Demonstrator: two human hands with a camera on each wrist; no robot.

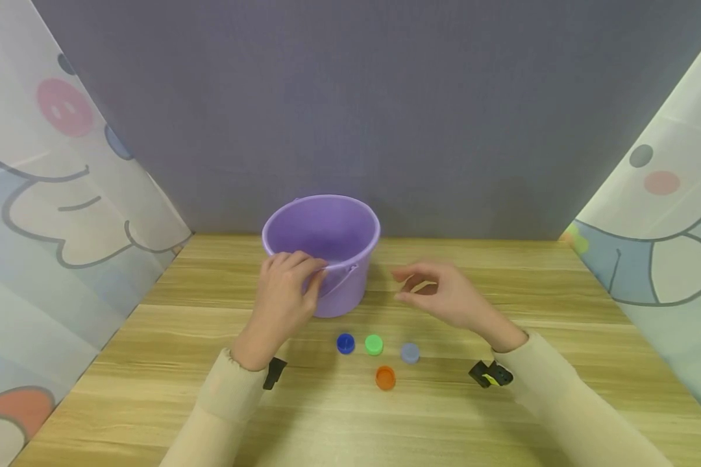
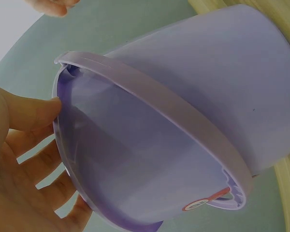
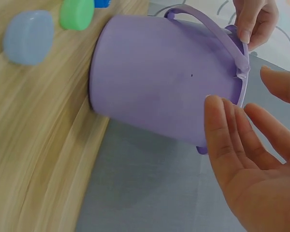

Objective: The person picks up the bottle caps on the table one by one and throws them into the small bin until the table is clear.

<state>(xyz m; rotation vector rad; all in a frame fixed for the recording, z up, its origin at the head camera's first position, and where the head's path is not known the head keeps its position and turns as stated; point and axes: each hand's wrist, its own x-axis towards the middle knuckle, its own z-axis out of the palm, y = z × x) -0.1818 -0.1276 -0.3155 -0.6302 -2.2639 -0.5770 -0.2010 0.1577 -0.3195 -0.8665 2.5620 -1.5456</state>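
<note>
A purple bucket [image 1: 350,295] stands upright on the table, its handle folded down against the near side. My left hand [image 1: 283,295] holds the near-left part of its rim, thumb on one side and fingers on the other, as the left wrist view of the bucket [image 2: 222,87] shows. To the right of the bucket, my right hand [image 1: 444,295] hovers with loosely bent fingers, apart from it and holding nothing. In front of the bucket lie a dark blue cap [image 1: 345,344], a green cap [image 1: 374,344], a pale blue cap [image 1: 410,353] and an orange cap [image 1: 385,377].
The wooden table [image 1: 561,311] reaches back to a grey partition [image 1: 444,130]. Cartoon-printed curtains hang at the left [image 1: 35,259] and right. A black strap piece [image 1: 491,374] sits at my right wrist, and another [image 1: 274,373] at the left.
</note>
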